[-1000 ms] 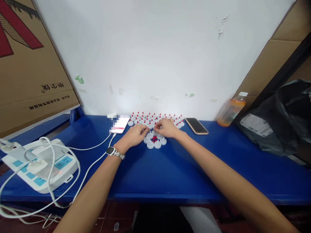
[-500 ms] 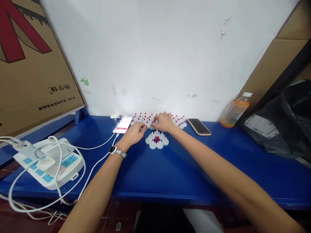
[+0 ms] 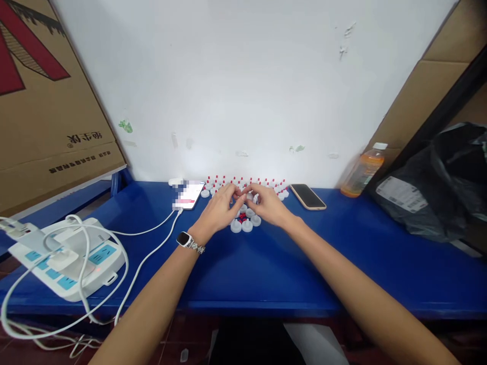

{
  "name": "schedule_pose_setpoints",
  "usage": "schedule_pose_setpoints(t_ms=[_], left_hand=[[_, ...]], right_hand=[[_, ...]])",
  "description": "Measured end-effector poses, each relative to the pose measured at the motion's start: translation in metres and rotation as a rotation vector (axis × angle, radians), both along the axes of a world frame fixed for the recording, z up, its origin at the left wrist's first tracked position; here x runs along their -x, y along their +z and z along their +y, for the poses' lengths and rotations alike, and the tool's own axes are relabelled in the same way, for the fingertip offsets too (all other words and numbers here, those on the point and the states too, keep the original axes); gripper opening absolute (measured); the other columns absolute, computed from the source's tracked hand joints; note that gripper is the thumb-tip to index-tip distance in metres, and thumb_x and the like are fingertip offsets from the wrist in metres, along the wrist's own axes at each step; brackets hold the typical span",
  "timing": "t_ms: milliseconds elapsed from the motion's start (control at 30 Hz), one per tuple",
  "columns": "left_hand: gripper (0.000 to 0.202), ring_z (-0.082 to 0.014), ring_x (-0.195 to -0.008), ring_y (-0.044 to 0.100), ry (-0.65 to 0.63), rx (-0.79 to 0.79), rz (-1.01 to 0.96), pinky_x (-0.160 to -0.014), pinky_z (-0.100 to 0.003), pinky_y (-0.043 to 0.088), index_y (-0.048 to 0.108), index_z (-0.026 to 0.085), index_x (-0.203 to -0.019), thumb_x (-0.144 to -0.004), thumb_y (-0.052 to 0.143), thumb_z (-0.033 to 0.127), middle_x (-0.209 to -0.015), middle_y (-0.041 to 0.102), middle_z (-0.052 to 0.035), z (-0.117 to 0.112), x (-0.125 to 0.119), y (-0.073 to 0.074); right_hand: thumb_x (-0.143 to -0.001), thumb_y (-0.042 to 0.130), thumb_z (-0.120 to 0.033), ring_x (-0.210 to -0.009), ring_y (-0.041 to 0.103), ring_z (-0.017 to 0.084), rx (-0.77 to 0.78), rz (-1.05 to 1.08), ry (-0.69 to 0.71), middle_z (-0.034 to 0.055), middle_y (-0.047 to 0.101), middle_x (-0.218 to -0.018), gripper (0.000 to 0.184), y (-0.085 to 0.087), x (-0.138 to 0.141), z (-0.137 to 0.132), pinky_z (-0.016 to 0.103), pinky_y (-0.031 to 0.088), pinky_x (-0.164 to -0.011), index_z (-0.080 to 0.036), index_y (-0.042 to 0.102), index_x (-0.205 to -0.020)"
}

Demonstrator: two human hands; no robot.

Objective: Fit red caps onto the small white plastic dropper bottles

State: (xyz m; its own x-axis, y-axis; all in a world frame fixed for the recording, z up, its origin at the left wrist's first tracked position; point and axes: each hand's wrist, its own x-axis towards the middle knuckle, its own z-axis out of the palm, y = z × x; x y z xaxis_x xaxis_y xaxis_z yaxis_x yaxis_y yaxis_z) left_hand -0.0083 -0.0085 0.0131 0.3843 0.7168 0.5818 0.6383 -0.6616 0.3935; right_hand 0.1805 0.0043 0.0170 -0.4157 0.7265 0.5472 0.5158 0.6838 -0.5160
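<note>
My left hand (image 3: 222, 207) and my right hand (image 3: 266, 204) meet above a group of small white nozzle caps. Between the fingers of my right hand is a white nozzle cap (image 3: 249, 196), partly hidden. The left fingers are pinched together right beside it; what they hold is too small to tell. Just below the hands, bare-tipped white caps (image 3: 247, 225) form a ring, with small red tips (image 3: 242, 217) inside it. Behind the hands, several rows of white caps with red tips (image 3: 283, 190) stand along the wall, partly covered by my fingers.
A lit phone (image 3: 192, 195) on a charging cable lies at left, and a dark phone (image 3: 308, 196) at right. A power strip (image 3: 72, 263) with looping white cables sits left. An orange drink bottle (image 3: 363, 170) and black plastic bag (image 3: 422, 187) stand right on the blue table (image 3: 258, 274).
My two hands have come together over the ring of caps; my left hand has moved right and my right hand has drawn back from the rear rows, now with a cap. The view has shifted slightly.
</note>
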Motion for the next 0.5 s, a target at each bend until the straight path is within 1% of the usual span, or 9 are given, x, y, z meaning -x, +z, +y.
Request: schedule_pose_setpoints(t_ms=[67, 133, 233, 300, 367, 500], left_hand=[[0.023, -0.0205, -0.087, 0.056, 0.004, -0.028, 0.114, -0.077, -0.035, 0.046, 0.051, 0.020, -0.093, -0.102, 0.037, 0.037, -0.093, 0.060, -0.0057, -0.003, -0.005, -0.001], [0.025, -0.0219, -0.089, 0.055, 0.024, -0.085, 0.225, -0.080, -0.037, 0.046, 0.050, 0.020, -0.094, -0.103, 0.032, 0.034, -0.093, 0.059, -0.0067, -0.003, -0.008, -0.002], [0.028, -0.0229, -0.091, 0.054, 0.032, -0.152, 0.299, -0.086, -0.039, 0.045, 0.051, 0.019, -0.097, -0.104, 0.026, 0.030, -0.094, 0.059, -0.0076, -0.002, -0.009, -0.005], [0.031, -0.0223, -0.089, 0.054, 0.025, -0.133, 0.250, -0.084, -0.038, 0.045, 0.051, 0.019, -0.095, -0.105, 0.023, 0.030, -0.091, 0.059, -0.0069, 0.000, -0.011, -0.007], [0.033, -0.0207, -0.084, 0.055, 0.020, -0.071, 0.126, -0.079, -0.035, 0.044, 0.050, 0.020, -0.091, -0.105, 0.022, 0.031, -0.086, 0.058, -0.0055, 0.001, -0.014, -0.008], [0.036, -0.0156, -0.067, 0.051, 0.057, 0.092, -0.125, -0.065, -0.030, 0.038, 0.046, 0.020, -0.077, -0.103, 0.026, 0.036, -0.072, 0.055, -0.0011, 0.000, -0.026, -0.008]], right_hand=[[-0.082, 0.058, -0.018, -0.072, 0.056, 0.014, -0.002, 0.049, -0.005, 0.0002, 0.066, -0.088, 0.020, -0.004, -0.002, -0.010, 0.027, 0.043, -0.070, -0.021, 0.061, -0.102], [-0.081, 0.059, -0.019, -0.071, 0.055, 0.013, 0.007, 0.103, 0.001, 0.0006, 0.066, -0.091, 0.023, -0.007, -0.001, -0.016, 0.027, 0.044, -0.069, -0.021, 0.059, -0.104], [-0.081, 0.059, -0.019, -0.070, 0.055, 0.013, 0.013, 0.183, 0.019, 0.0005, 0.064, -0.091, 0.024, -0.009, 0.003, -0.019, 0.028, 0.046, -0.070, -0.021, 0.056, -0.105], [-0.082, 0.057, -0.019, -0.072, 0.056, 0.013, 0.006, 0.223, 0.020, 0.0006, 0.064, -0.090, 0.023, -0.008, 0.004, -0.021, 0.028, 0.048, -0.072, -0.021, 0.055, -0.105], [-0.084, 0.055, -0.019, -0.077, 0.059, 0.014, -0.022, 0.235, 0.005, 0.0022, 0.065, -0.095, 0.023, -0.006, 0.004, -0.024, 0.029, 0.049, -0.075, -0.021, 0.055, -0.107], [-0.088, 0.050, -0.016, -0.095, 0.062, 0.020, -0.167, 0.132, -0.043, 0.0071, 0.066, -0.105, 0.021, -0.002, 0.005, -0.028, 0.034, 0.050, -0.088, -0.021, 0.057, -0.107]])
